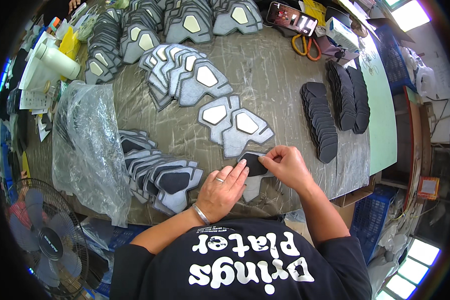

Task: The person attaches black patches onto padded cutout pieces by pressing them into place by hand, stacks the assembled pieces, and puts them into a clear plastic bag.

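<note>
In front of me lies a grey felt-like cutout (252,190) with a black patch (254,166) on its upper part. My left hand (222,187), with a ring and a bracelet, rests its outstretched fingers at the patch's left edge. Thumb and forefinger of my right hand (285,166) pinch the patch's upper right edge. Just beyond are two overlapping grey cutouts (237,142) with white patches. To the left fans out a row of grey cutouts with black patches (173,183). Loose black patches (321,125) stand in overlapping columns at the right.
Stacks of white-patched cutouts (190,25) line the far side. Orange-handled scissors (306,47) lie by a phone (291,19). A clear plastic bag (87,150) drapes the left table edge, near a white bottle (57,61). A fan (47,240) stands lower left; blue crates (375,215) are at right.
</note>
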{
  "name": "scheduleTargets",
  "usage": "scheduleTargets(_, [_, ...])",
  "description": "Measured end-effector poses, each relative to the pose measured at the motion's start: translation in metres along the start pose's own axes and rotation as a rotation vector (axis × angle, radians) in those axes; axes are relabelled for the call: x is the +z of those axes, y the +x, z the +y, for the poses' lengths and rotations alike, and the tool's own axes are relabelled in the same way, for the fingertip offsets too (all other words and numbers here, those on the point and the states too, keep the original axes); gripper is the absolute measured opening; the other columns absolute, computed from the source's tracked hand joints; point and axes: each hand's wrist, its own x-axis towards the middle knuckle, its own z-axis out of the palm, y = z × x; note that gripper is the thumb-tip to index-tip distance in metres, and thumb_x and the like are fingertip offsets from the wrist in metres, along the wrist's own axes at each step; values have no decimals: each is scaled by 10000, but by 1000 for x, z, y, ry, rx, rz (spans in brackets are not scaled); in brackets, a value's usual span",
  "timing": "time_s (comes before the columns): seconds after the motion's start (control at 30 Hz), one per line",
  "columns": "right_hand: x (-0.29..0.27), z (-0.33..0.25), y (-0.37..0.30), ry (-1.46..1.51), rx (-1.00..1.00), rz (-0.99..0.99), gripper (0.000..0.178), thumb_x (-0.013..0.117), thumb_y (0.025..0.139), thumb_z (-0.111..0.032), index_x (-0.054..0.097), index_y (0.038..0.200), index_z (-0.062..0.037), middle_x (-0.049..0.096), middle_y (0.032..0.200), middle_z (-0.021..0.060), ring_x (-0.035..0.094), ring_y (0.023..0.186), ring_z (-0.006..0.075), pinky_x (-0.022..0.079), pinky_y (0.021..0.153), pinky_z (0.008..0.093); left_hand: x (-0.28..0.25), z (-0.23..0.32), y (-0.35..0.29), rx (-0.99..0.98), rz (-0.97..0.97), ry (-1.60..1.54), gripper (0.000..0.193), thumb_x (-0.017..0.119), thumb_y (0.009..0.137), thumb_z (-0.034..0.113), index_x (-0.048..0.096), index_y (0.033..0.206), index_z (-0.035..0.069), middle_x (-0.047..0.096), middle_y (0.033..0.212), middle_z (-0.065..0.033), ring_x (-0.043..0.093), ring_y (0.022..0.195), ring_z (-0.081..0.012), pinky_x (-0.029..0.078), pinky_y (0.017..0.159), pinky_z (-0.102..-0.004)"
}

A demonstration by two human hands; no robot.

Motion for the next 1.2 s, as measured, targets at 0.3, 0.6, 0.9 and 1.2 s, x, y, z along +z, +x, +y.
scheduleTargets(0.3, [6, 8, -9, -96, -106, 135, 279, 796, 791, -193, 694, 874, 53, 663, 639, 79, 600, 567, 96, 479, 534, 276, 4, 2, 5, 54, -64, 118, 439, 666, 767, 125, 605, 1187, 14, 535, 1410, -129, 524, 1085, -245, 428, 838, -344])
scheduleTargets(0.6, [12, 27, -37, 296, 107, 118, 303, 745, 860, -253, 707, 797, 40, 649, 603, 103, 584, 512, 120, 469, 517, 289, 4, 2, 6, 54, -93, 158, 482, 631, 799, 179, 563, 1256, 41, 501, 1443, -98, 507, 1079, -222, 410, 836, -350])
scheduleTargets(0.9, [17, 21, -37, -66, 13, 183, 211, 738, 835, -224, 715, 815, -15, 651, 647, 122, 621, 544, 257, 489, 546, 370, 7, 5, 14, 46, -120, 230, 617, 635, 784, 194, 546, 1382, 71, 517, 1385, -34, 488, 1057, -217, 410, 831, -350])
scheduleTargets(1.2, [32, 39, -48, -621, -597, 129, 646, 675, 873, -375, 482, 1415, -81, 472, 1486, 81, 423, 1382, 260, 269, 1141, 497, 10, 7, 19, 43, -172, 191, 574, 633, 766, 200, 575, 1321, 66, 499, 1443, -49, 493, 1071, -237, 406, 834, -365])
